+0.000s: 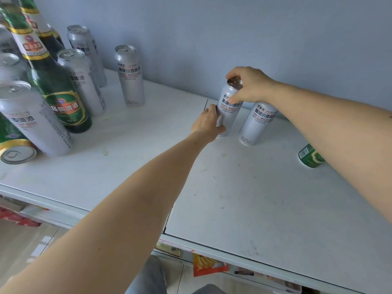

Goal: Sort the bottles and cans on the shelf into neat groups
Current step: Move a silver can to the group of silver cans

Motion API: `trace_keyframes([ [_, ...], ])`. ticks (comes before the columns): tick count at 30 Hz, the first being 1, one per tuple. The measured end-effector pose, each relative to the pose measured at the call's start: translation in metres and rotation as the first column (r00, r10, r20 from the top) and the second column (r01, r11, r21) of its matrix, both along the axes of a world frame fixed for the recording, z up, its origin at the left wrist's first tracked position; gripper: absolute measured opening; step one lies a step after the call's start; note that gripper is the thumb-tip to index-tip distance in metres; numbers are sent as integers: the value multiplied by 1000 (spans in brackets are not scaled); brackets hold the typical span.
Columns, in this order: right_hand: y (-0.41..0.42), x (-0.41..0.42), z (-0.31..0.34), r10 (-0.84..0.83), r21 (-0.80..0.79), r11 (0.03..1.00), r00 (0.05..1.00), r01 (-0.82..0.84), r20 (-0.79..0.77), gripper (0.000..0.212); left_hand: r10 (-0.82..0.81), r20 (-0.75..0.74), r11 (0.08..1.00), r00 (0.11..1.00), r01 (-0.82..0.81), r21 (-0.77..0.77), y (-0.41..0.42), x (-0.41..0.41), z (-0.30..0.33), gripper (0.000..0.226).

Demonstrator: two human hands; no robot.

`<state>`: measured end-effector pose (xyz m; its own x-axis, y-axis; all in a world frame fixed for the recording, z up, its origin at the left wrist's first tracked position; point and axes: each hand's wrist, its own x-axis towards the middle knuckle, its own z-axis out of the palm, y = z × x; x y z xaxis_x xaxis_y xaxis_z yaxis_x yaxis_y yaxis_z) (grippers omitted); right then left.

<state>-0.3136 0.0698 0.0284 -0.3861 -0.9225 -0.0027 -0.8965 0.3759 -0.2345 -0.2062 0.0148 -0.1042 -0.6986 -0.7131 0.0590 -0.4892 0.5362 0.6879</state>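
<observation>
- Pale blue-grey wall (233, 35) backs the shelf.
- White shelf top (244, 187), scuffed, made of two panels meeting at a seam.
- Left hand (206, 122) curls round a silver wheat-beer can (228, 111) near the wall; right hand (248, 85) grips its top.
- Second silver can (257, 124) stands just beside.

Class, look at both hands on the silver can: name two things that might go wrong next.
1. The held can, gripped by the left hand and right hand, stands close to the neighbouring silver can; shifting it may knock that one over.
2. The right forearm passes over the green can and might brush it.
</observation>
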Motion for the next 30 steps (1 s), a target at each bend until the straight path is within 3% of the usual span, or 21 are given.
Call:
trace_keyframes([
  [7, 9, 5, -6, -14, -13, 1000, 1000, 14, 15, 68, 10, 54, 999, 998, -7, -48, 4, 12, -5, 42],
  [13, 14, 17, -3, -23, -4, 1000, 1000, 23, 3, 85, 32, 107, 996, 994, -22, -88, 9, 31, 3, 49],
  [21, 2, 64, -2, 98, -163, 981, 995, -102, -32, 69, 138, 114, 986, 984, -125, -111, 6, 90, 24, 46],
  [30, -40, 164, -14, 279, -209, 940, 960, -270, 12, 58, 286, 175, 953, 942, -259, -160, -13, 201, 26, 38],
])
